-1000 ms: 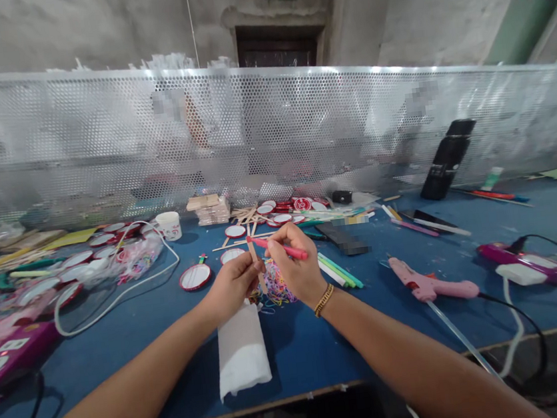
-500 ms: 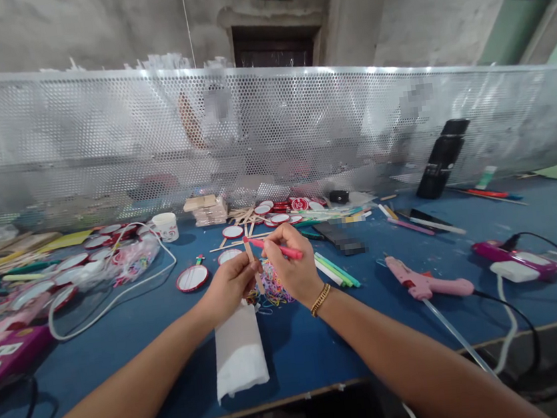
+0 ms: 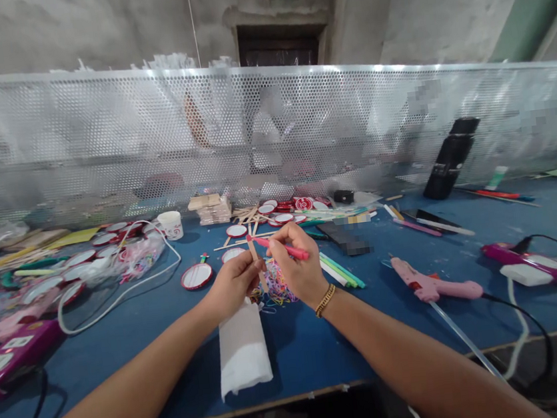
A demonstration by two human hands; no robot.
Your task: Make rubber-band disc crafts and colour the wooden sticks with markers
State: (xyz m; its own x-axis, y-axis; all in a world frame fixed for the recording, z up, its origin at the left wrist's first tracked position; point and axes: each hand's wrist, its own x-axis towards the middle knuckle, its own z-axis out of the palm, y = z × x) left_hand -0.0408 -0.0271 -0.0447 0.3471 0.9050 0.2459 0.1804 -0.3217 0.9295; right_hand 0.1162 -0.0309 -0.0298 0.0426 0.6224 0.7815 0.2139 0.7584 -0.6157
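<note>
My left hand (image 3: 239,282) pinches a flat wooden craft stick (image 3: 252,251), held upright with a red-coloured top end. In my right hand (image 3: 299,267) is a red marker pen (image 3: 288,248), its tip touching or very near the stick's red end. Below and behind the hands lies a heap of colourful rubber bands (image 3: 278,286), partly hidden by them. A white folded tissue pack (image 3: 244,350) rests on the table just under my left wrist. A red-rimmed jar lid (image 3: 196,276) lies left of my left hand.
A pink glue gun (image 3: 432,282) with a cord lies at right, near a purple power strip (image 3: 530,261). Green and white sticks (image 3: 340,271) lie beside my right hand. A paper cup (image 3: 170,226), more lids and a black bottle (image 3: 451,159) stand toward the perforated metal screen (image 3: 350,127).
The whole view has shifted slightly, so everything sits a little further right. Both hands keep the same hold on the craft stick and the marker pen.
</note>
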